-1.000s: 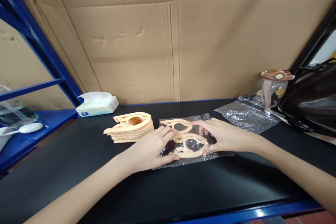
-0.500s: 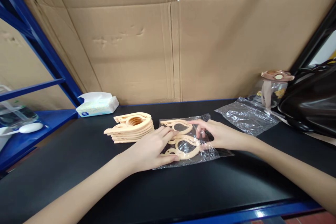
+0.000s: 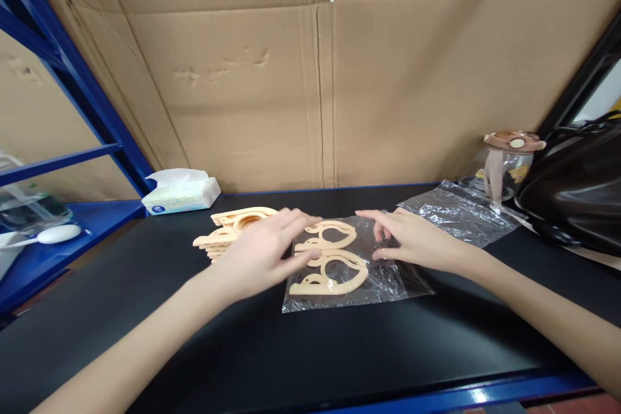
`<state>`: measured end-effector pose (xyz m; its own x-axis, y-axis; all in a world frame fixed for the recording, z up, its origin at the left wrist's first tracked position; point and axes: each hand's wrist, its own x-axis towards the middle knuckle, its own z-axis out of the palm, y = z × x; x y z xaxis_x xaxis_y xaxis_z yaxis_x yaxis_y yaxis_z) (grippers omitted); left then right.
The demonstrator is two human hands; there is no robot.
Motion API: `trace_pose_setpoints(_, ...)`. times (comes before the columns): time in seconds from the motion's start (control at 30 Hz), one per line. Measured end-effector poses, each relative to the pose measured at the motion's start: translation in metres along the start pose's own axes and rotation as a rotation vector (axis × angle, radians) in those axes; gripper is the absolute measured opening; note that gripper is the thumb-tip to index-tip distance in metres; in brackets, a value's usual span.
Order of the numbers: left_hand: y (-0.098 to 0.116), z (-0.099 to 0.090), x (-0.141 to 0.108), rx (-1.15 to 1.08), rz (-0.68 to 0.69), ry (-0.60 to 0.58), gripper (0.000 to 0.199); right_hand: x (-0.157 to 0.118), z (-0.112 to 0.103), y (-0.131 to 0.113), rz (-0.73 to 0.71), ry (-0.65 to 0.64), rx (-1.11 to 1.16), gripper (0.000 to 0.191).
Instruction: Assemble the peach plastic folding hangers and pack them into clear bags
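Two cream-coloured plastic pieces, like folded hangers (image 3: 352, 281), lie side by side in a clear plastic bag (image 3: 388, 288) on the black tabletop. Over the bag's left edge is my left hand (image 3: 272, 246), fingers apart and nothing held; whether its fingertips touch the bag I cannot tell. My right hand (image 3: 412, 236) is at the bag's right side, its thumb and fingers spread with nothing between them. Left of the bag, a stack of several matching folded hangers (image 3: 218, 236) is partly hidden behind my left hand.
A second clear plastic bag (image 3: 460, 213) lies at the right, beside a drinking bottle (image 3: 509, 168) and a black bag (image 3: 577, 187). A tissue pack (image 3: 182, 193) stands at the back left, near a blue metal frame (image 3: 97, 103). Cardboard (image 3: 242, 90) walls the back.
My left hand has lifted off the bagged hangers and shifted left and up. My right hand has drawn back slightly to the right, letting go of the bagged hangers.
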<state>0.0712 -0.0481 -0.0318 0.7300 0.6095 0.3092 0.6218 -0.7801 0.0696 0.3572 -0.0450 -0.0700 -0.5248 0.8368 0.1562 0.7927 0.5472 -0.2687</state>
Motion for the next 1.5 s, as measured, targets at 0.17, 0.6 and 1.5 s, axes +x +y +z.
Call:
trace_pose_setpoints(0.17, -0.024, -0.035, -0.003, 0.070, -0.109, 0.191, 0.043, 0.000, 0.000, 0.002, 0.025, 0.043, -0.084, 0.049)
trace_pose_setpoints(0.6, -0.076, -0.053, -0.019, -0.026, -0.429, -0.253, 0.073, -0.001, -0.001, 0.003, 0.019, 0.077, -0.131, 0.044)
trace_pose_setpoints(1.5, -0.043, -0.044, -0.008, 0.013, -0.261, 0.002, 0.057, -0.002, -0.009, -0.015, 0.008, 0.390, -0.064, 0.024)
